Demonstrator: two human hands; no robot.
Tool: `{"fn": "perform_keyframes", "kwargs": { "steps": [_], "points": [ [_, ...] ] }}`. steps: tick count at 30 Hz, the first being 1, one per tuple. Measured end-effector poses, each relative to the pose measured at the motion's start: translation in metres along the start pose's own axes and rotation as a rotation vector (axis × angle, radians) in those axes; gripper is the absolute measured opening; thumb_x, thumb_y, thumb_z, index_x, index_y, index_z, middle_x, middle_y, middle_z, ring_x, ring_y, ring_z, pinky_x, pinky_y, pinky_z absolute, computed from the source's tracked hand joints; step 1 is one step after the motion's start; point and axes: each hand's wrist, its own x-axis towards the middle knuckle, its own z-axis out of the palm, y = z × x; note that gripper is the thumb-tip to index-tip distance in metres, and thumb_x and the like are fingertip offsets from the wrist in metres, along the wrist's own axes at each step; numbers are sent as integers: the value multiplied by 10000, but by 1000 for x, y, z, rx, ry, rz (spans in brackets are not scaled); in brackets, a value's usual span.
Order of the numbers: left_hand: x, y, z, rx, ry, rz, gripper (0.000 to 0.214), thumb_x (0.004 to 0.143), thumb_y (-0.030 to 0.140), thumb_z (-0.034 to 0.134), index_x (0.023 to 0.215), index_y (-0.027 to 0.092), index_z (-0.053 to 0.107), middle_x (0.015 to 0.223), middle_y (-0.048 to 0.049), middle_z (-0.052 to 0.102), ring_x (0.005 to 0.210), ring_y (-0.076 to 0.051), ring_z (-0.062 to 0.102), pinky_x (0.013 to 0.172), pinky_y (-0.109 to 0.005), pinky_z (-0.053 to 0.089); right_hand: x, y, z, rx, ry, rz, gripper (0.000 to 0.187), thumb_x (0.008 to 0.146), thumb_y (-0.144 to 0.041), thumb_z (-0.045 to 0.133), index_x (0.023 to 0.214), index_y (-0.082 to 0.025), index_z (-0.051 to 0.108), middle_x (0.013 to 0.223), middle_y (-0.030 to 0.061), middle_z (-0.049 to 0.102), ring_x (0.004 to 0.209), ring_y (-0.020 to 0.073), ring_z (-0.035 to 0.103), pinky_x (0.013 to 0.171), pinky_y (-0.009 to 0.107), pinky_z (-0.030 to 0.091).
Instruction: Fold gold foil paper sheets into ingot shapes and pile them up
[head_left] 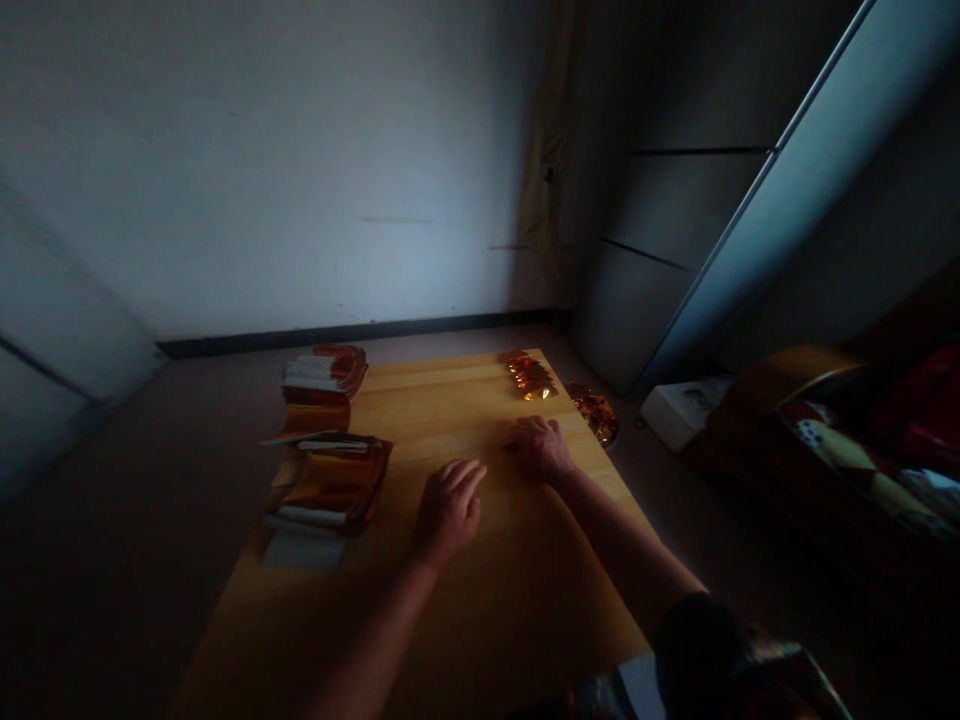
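My left hand (450, 508) is above the middle of the wooden table (442, 400), its fingers loosely bent with the thumb apart from them. Nothing shows in it. Further right, my right hand (543, 448) is low at the tabletop, its fingers curled downward and closed. Whatever its fingertips may hold is hidden in shadow. Just beyond this hand lies a row of shiny orange-gold foil packets (531, 375). To the left of my left hand are stacks of orange and white flat wrappers or sheets, one nearer (337, 480) and one farther (326, 372).
A heap of shiny gold foil pieces (595, 412) is beside the table's right edge, lower down. A white box (679, 412) stands on the floor near a wooden seat (802, 370) with cloths. A pale wall (337, 170) rises behind the table. The room is dim.
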Motion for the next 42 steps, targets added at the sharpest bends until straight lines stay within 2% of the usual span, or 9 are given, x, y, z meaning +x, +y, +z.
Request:
{"fn": "perform_keyframes", "kwargs": {
  "steps": [3,6,10,15,20,26,33,37,42],
  "points": [
    [14,5,14,-35,14,-32,568,719,84,527,1269,221,497,1322,-86,514,1200,-250,458,1018,-450,390,-6,-7,10,63,22,-41,379,879,-273,475,1253,-228,515,1285,84,546,1165,230,443,965,410,284],
    [32,1,27,-82,62,-127,526,732,66,506,1244,183,519,1268,-100,553,1162,-234,488,1010,-428,416,-11,-9,16,109,50,-61,376,900,-269,461,1271,-223,506,1291,89,550,1186,224,450,993,409,266],
    [53,-5,41,-189,25,-214,463,681,-2,488,1088,181,614,1116,-75,636,1047,-192,566,971,-386,460,-13,-13,16,174,69,-90,338,909,-258,467,1237,-220,541,1246,97,587,1169,214,486,1004,403,280],
    [58,-4,48,-166,-11,-249,406,671,-53,430,940,153,655,976,-80,662,940,-172,595,905,-335,480,-10,-13,19,311,75,-181,335,864,-183,508,1194,-187,565,1181,105,625,1123,207,532,990,390,345],
    [54,-4,49,-106,-5,-226,285,734,9,455,865,164,655,881,-73,648,864,-179,591,807,-316,487,-14,2,26,508,64,-191,428,784,-85,479,1201,-155,545,1134,117,638,1042,192,586,910,345,456],
    [51,-9,50,-180,89,-238,212,753,64,501,836,191,649,857,-40,652,832,-157,602,791,-298,486,-22,15,22,554,129,-191,509,738,-40,429,1213,-182,546,1188,104,615,1090,187,572,947,368,457],
    [44,-13,35,-258,108,-269,183,756,109,477,805,191,633,818,-23,676,763,-139,621,747,-269,487,-22,0,8,574,121,-114,301,769,-117,481,1005,-177,658,979,76,691,891,177,636,825,308,498],
    [41,-10,26,-271,96,-314,187,790,158,445,825,208,622,808,-13,686,745,-138,627,727,-255,474,-21,-10,-1,697,77,-49,243,758,-163,516,945,-182,671,898,48,698,801,161,640,760,273,497],
    [39,-9,20,-279,118,-298,174,805,198,433,835,214,603,806,-6,679,750,-135,622,718,-240,459,-22,-14,-5,891,16,27,170,744,-278,591,855,-186,682,855,35,695,804,172,636,748,281,491]
  ]
}}
